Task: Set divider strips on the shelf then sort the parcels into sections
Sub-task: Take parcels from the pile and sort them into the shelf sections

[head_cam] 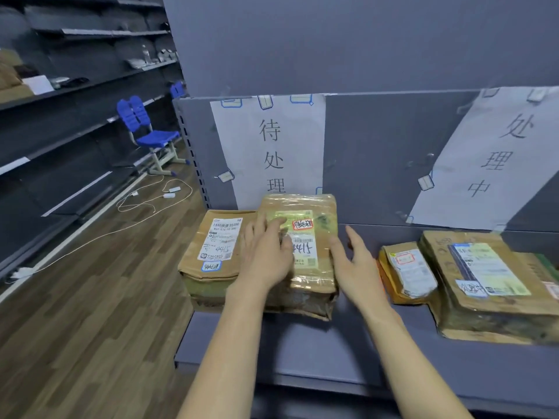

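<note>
Two hands reach over the grey shelf (pixel 302 352). The left hand (pixel 267 252) lies flat, fingers straight, on top of a taped brown parcel (pixel 314 261). The right hand (pixel 355 261) is spread wide beside that parcel's right edge, holding nothing. Another parcel (pixel 211 246) sits touching its left side. Two more parcels (pixel 408 270) (pixel 484 276) lie further right, under a paper sign (pixel 496 158).
</note>
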